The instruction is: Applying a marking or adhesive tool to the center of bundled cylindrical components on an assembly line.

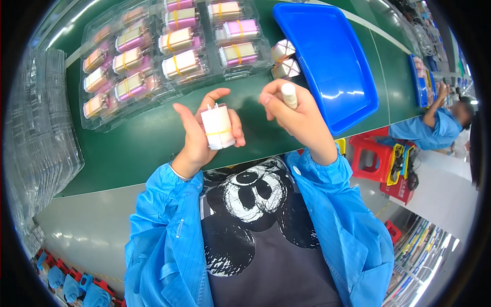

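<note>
My left hand point(193, 134) holds a white plug adapter bundle point(217, 123) with a yellow rubber band round it. Its metal prongs point up and away from me, and the thumb and forefinger spread beside it. To the right, my right hand point(303, 113) is closed round a short white cylinder point(289, 95), perhaps a marker pen; its far end sticks up between thumb and fingers. The two hands are apart, both over the green table point(128, 166). Beyond them lies a clear plastic tray point(176, 91) with several similar banded bundles in white and pink.
A blue tray point(332, 61) lies at the right, with two small white blocks point(285, 67) with dark crossing lines against its left edge. Stacked clear trays point(43, 128) rise at the far left. A red stool point(369, 156) and another person point(434, 125) are off to the right.
</note>
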A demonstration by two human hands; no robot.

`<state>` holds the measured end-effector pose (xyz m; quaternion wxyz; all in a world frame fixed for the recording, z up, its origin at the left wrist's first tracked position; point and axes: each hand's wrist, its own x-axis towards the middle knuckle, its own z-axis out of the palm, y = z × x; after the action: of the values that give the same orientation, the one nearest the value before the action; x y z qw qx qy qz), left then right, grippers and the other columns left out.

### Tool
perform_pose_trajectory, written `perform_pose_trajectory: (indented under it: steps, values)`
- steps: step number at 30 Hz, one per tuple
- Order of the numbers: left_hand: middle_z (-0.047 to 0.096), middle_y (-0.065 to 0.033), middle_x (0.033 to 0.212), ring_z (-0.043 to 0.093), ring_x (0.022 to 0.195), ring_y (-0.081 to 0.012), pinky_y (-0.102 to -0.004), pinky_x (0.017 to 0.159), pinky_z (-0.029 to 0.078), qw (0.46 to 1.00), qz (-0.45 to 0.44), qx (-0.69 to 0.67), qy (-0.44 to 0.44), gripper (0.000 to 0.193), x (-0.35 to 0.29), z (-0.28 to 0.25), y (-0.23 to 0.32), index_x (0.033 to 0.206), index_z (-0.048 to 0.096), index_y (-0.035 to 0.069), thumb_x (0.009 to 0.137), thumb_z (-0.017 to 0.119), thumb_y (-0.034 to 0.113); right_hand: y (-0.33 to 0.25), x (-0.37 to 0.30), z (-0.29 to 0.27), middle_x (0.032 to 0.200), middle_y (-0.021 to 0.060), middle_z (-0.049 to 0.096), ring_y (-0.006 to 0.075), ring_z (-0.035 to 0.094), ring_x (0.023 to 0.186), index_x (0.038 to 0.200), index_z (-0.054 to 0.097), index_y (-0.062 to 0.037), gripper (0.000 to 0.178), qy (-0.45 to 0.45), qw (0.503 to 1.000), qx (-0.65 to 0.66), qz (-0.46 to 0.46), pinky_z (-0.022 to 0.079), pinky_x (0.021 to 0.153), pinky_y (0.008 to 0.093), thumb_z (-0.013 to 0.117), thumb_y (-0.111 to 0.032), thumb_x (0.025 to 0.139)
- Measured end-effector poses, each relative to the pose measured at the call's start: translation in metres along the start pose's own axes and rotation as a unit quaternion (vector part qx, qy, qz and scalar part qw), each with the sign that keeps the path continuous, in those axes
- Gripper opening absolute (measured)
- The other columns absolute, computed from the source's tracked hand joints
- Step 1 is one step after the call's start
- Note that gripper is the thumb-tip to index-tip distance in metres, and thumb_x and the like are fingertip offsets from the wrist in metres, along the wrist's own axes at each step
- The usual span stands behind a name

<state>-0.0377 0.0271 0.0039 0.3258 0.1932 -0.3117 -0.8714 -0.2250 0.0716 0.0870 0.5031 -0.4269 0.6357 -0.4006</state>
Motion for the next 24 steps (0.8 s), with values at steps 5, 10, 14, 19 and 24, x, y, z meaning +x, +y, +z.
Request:
perform_pose_trajectory:
  steps: [5, 10, 14, 19, 24]
  values:
    - [0.058, -0.0149, 0.067, 0.058, 0.055, -0.0236, -0.0310, 0.049, 0.045, 0.998, -0.027, -0.055, -0.006, 0.104, -0.003, -0.001, 0.003, 0.130, 0.035, 0.007, 0.073, 0.000, 0.087, 0.012, 0.012, 0.007, 0.070, -0.0002, 0.058, 0.0060, 0.052, 0.065, 0.089, 0.064, -0.0015, 0.021, -0.010, 1.000, -0.002, -0.005, 0.042, 0.058, 0.0254, 0.064, -0.022, 0.089]
    - [0.059, -0.0159, 0.066, 0.058, 0.054, -0.0238, -0.0311, 0.049, 0.046, 0.999, -0.030, -0.018, 0.012, 0.105, -0.003, 0.006, 0.005, 0.129, 0.036, 0.006, 0.073, -0.001, 0.087, 0.018, 0.020, 0.019, 0.070, 0.0025, 0.062, 0.0070, 0.055, 0.063, 0.091, 0.065, -0.0003, 0.023, -0.041, 0.997, -0.016, -0.065, 0.044, 0.056, 0.0263, 0.064, -0.024, 0.089]
    - [0.060, -0.0161, 0.070, 0.059, 0.055, -0.0230, -0.0309, 0.052, 0.050, 0.997, -0.024, 0.059, 0.033, 0.104, -0.003, 0.010, 0.005, 0.128, 0.035, 0.005, 0.074, -0.002, 0.086, 0.000, 0.018, 0.032, 0.068, 0.0070, 0.065, 0.0108, 0.060, 0.054, 0.088, 0.065, 0.0015, 0.025, -0.105, 0.989, 0.092, -0.050, 0.047, 0.050, 0.0264, 0.064, -0.023, 0.089]
    - [0.061, -0.0140, 0.079, 0.062, 0.063, -0.0204, -0.0295, 0.054, 0.052, 0.977, -0.060, 0.175, 0.106, 0.104, -0.001, 0.023, 0.010, 0.126, 0.034, 0.004, 0.073, -0.004, 0.086, 0.007, 0.022, 0.034, 0.068, 0.0062, 0.064, 0.0101, 0.057, 0.047, 0.093, 0.063, 0.0018, 0.022, -0.152, 0.987, 0.055, 0.002, 0.044, 0.044, 0.0238, 0.065, -0.020, 0.089]
    - [0.063, -0.0160, 0.095, 0.063, 0.077, -0.0197, -0.0274, 0.062, 0.050, 0.970, -0.061, 0.222, 0.081, 0.099, -0.005, 0.012, 0.019, 0.130, 0.031, 0.004, 0.078, 0.001, 0.083, 0.003, 0.020, 0.015, 0.069, 0.0012, 0.060, 0.0021, 0.045, 0.045, 0.104, 0.061, -0.0015, 0.021, -0.151, 0.988, 0.028, 0.016, 0.031, 0.038, 0.0190, 0.066, -0.015, 0.088]
